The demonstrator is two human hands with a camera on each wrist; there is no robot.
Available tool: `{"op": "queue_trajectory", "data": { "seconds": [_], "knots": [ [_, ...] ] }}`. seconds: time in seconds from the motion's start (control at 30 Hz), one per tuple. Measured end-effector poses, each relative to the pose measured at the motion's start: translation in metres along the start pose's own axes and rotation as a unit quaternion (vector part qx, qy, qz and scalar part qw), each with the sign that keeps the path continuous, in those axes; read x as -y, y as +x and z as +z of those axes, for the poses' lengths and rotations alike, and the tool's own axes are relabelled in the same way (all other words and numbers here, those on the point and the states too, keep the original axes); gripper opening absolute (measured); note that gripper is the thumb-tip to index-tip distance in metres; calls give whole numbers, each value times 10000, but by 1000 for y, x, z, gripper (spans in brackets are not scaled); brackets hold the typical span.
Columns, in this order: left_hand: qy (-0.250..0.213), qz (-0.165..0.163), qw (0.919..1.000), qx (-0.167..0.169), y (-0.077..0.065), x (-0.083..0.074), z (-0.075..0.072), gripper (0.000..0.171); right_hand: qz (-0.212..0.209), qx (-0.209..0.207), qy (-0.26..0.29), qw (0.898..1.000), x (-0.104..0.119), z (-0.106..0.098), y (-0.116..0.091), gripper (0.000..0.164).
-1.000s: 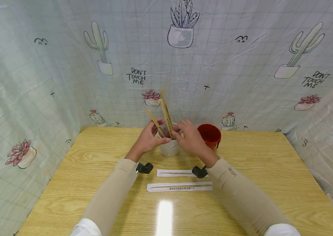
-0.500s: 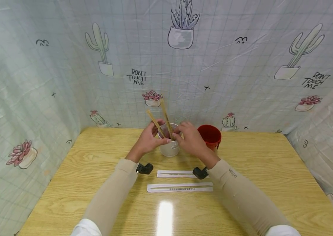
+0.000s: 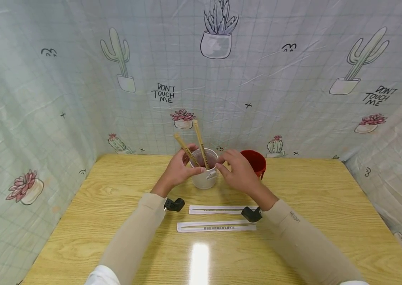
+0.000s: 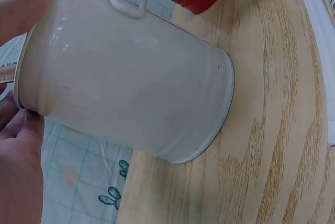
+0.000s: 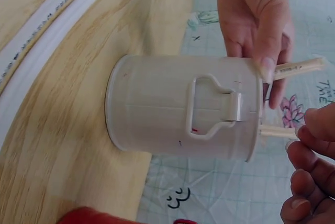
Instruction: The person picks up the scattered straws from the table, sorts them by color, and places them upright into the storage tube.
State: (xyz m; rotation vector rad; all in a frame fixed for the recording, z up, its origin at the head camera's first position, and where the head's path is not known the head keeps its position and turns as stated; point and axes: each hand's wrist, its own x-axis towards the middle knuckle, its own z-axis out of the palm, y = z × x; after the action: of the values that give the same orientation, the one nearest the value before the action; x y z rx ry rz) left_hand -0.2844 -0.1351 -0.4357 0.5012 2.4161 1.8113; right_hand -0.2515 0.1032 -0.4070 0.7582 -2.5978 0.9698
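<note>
A small off-white metal bucket (image 3: 204,180) with a side handle (image 5: 196,109) stands upright near the back of the table. My left hand (image 3: 181,166) grips its rim, thumb at the front and fingers behind. Two slim straws in tan printed paper lean inside, both tilting left: one straw (image 3: 184,145) beside the left hand, the other straw (image 3: 200,138) further right. My right hand (image 3: 238,170) is at the bucket's right rim, its fingers loosely bent and holding nothing. In the right wrist view, its fingertips (image 5: 301,135) overlap the second straw.
A red bucket (image 3: 256,160) stands right of the off-white one, partly behind the right hand. Two white paper strips lie across the table in front, the back strip (image 3: 215,207) and the front strip (image 3: 219,229), each with a thin tan printed band. A cactus-print curtain (image 3: 243,130) hangs behind.
My right hand has let go of the straw in the bucket and drawn back to the right. That straw came down, and now leans in the bucket. The left hand stays at the rim.
</note>
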Motion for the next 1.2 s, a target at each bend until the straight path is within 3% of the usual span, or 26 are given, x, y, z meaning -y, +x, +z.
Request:
{"op": "queue_trajectory", "data": {
  "seconds": [0.37, 0.57, 0.73, 0.97, 1.2],
  "knots": [
    [372, -202, 9988, -259, -8, -2, -9, 96, -447, -141, -85, 9989, 4, -26, -29, 6],
    [551, -265, 9978, -254, -16, -3, -17, 91, -340, -157, -134, 9992, -7, -42, -51, 7],
    [553, -235, 9975, -376, -25, -2, -22, 91, -527, -289, -260, 9979, -21, -49, -69, 8],
    [307, 1, 9969, -728, -40, -6, -24, 79, -772, -443, -326, 9955, -36, -57, -87, 11],
    [77, 282, 9943, -1024, -52, -13, -23, 72, -628, -387, -382, 9965, -48, -63, -105, 15]
  ]
}}
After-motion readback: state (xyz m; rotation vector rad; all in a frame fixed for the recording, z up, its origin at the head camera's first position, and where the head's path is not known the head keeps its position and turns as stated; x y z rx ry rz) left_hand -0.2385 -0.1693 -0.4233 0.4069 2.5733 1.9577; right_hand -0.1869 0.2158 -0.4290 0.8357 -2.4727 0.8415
